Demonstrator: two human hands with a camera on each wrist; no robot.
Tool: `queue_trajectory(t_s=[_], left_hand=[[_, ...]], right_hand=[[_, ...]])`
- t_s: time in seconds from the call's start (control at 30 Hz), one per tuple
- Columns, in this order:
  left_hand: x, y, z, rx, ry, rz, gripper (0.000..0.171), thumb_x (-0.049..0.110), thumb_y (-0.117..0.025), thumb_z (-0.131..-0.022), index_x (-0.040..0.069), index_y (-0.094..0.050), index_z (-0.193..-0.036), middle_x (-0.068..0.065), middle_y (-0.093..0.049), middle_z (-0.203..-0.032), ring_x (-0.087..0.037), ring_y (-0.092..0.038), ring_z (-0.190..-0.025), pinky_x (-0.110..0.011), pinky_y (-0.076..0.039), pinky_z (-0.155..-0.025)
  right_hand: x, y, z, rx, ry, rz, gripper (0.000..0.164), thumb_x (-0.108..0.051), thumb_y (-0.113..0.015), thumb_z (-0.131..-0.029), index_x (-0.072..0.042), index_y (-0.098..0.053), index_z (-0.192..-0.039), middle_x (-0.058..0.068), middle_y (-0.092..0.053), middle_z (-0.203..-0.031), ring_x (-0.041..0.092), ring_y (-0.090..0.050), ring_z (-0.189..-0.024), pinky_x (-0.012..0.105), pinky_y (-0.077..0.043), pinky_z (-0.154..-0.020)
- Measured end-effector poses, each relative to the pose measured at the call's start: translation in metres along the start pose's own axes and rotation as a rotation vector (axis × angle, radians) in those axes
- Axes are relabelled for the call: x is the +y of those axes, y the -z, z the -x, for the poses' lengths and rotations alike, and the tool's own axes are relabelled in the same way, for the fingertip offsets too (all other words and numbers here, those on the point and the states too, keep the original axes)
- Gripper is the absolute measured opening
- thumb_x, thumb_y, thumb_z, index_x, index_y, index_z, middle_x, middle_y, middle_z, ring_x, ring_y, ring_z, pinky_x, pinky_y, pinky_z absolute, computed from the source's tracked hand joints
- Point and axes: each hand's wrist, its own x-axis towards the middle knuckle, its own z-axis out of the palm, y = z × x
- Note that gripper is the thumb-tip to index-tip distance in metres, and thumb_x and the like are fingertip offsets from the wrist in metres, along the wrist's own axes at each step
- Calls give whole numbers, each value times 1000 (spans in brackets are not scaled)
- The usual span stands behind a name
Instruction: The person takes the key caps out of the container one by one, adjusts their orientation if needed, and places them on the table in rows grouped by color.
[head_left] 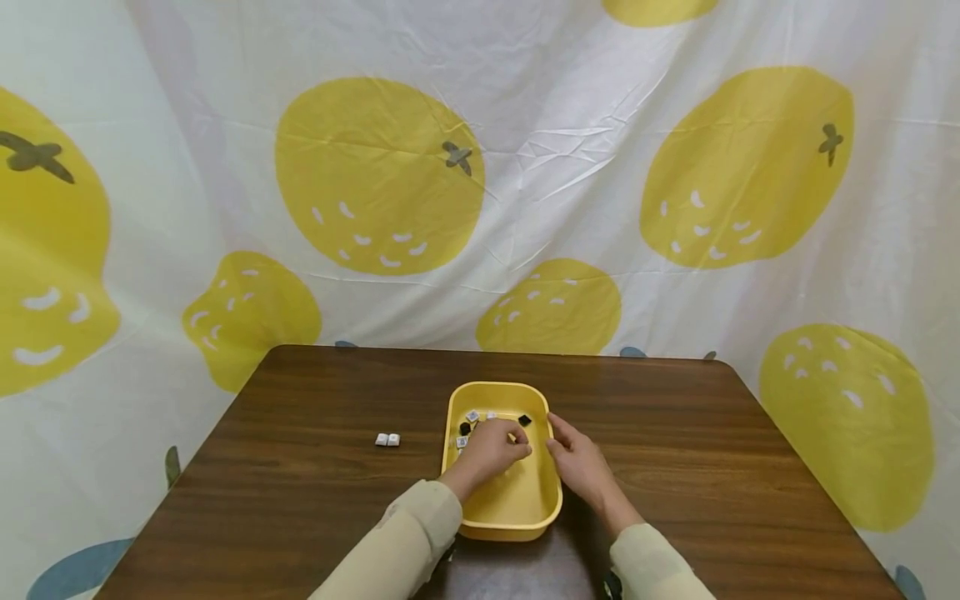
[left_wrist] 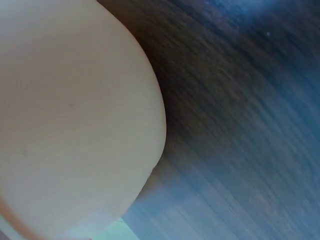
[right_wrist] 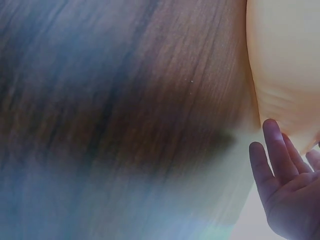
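Observation:
A yellow plastic tray [head_left: 512, 532] stands on the table with several small black and white keycaps [head_left: 462, 442] in its far part. My left hand [head_left: 489, 452] is over the inside of the tray with bent fingers, thumb and index close together. Whether a keycap is between these fingertips cannot be made out. At the tray's right side, my right hand [head_left: 583, 467] touches the outer wall near the rim. Its fingers look fairly straight in the right wrist view. A black keycap [head_left: 524, 420] lies near the tray's far right corner.
Two white keycaps [head_left: 387, 439] sit side by side on the brown wooden table [head_left: 300, 500], left of the tray. Behind the table hangs a white cloth [head_left: 555, 192] with a yellow fruit print.

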Motion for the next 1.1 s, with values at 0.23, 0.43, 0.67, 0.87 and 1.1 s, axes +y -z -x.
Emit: queue_trajectory(t_s=[0.23,0.43,0.67,0.87,1.1], left_hand=[[-3,6,-3,-45,-12,-9,17,4,-74,-85,-5,-75,-100,-8,-72,-88,-9,-56,-67,-27,-50,-64],[-5,15,-6,-34,-64,-17,16,4,-74,-85,-3,-76,-100,-4,-69,-84,-10,-55,-70,-25,-48,-64],[-8,32,-7,3,-81,33,21,5,-74,-85,-5,-74,-103,-4,-66,-84,-13,-57,-78,-27,-49,-70],[-14,52,-5,25,-58,79,25,8,-73,-89,-4,-72,-111,-5,-68,-91,-17,-63,-85,-29,-53,-73],[-28,82,-2,131,-28,109,20,8,-75,-88,0,-74,-106,-3,-68,-86,-16,-63,-81,-30,-53,-71]], right_hand=[[-3,3,1,10,-9,48,48,-17,-54,-101,-9,-47,-148,18,-65,-124,30,-63,-111,51,-46,-96],[-4,3,2,4,-16,52,48,-17,-53,-101,-9,-47,-148,18,-65,-124,29,-63,-110,51,-47,-96],[-4,1,2,22,0,58,47,-17,-53,-102,-9,-47,-148,18,-65,-125,30,-62,-113,51,-45,-97],[-4,-1,2,21,-3,69,48,-18,-52,-102,-11,-45,-150,17,-64,-125,31,-61,-115,52,-45,-98],[-4,0,3,6,-11,59,49,-19,-51,-103,-11,-43,-151,17,-63,-127,32,-60,-115,52,-45,-97]])
